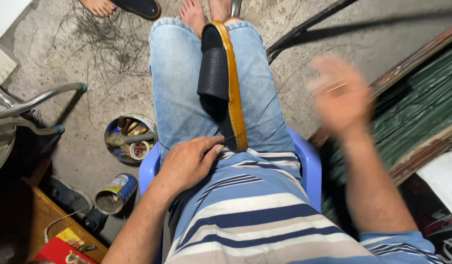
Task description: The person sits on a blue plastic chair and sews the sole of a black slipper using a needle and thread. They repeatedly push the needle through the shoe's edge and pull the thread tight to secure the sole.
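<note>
A black slide sandal with a tan sole edge (221,78) lies lengthwise between my knees on my jeans. My left hand (189,164) rests on my lap and pinches the sandal's near end with the fingertips. My right hand (341,95) is raised out to the right, blurred by motion, with a thin needle-like piece between the fingers. A fine dark thread seems to run from the sandal toward that hand.
I sit on a blue plastic chair (309,161). On the concrete floor to the left stand a tin of tools and tape (130,138) and an open can (116,193). Another person's bare foot and sandal (138,6) are at top left. Stacked boards (421,112) line the right.
</note>
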